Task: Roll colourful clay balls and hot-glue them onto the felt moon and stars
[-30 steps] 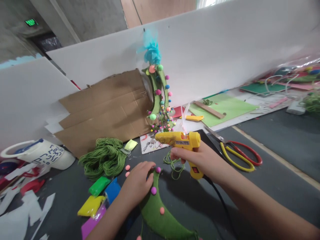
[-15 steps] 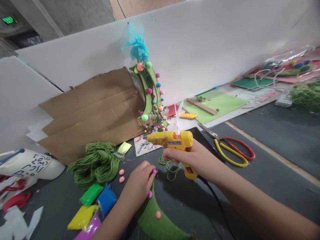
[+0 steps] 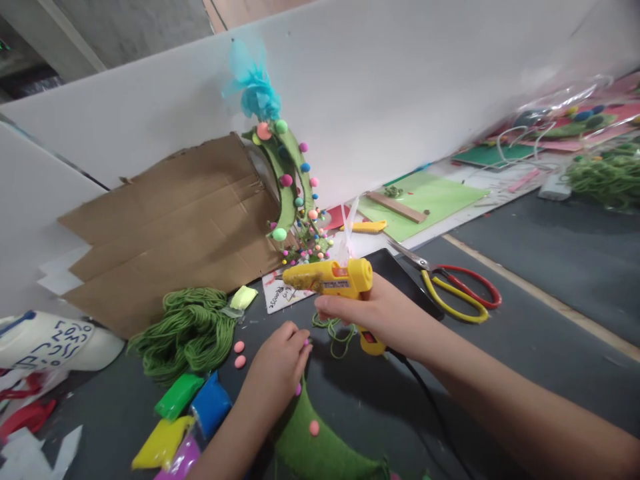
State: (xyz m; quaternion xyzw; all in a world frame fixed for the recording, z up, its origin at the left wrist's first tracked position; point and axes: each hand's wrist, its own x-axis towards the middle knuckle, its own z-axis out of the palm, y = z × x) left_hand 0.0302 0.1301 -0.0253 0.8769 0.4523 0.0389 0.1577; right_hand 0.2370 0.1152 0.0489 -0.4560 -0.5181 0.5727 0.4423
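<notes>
My right hand [image 3: 357, 310] is wrapped round the handle of a yellow glue gun [image 3: 333, 277], its nozzle pointing left above the table. Lower down, my left hand [image 3: 281, 360] pinches a small purple ball [image 3: 307, 343] at the upper tip of a green yarn-covered crescent [image 3: 317, 453]. Much of that tip is hidden by my fingers. Another purple ball [image 3: 299, 389] sits on the crescent's edge, and a pink ball [image 3: 314, 428] is on its face. Two loose pink balls [image 3: 240, 361] lie left of my left hand.
A green yarn skein [image 3: 185, 333] and coloured clay packets [image 3: 164, 441] lie at left. Behind stand cardboard [image 3: 175, 220] and a pom-pom-studded green piece [image 3: 287, 193]. Scissors [image 3: 457, 293], a black tray [image 3: 400, 280] and a yellow cutter [image 3: 365, 227] are at right. The gun's cord [image 3: 430, 393] trails forward.
The view has shifted slightly, so most things sit a little further left. My left fingers have closed further over the purple ball at the tip. The glue gun stays in my right hand.
</notes>
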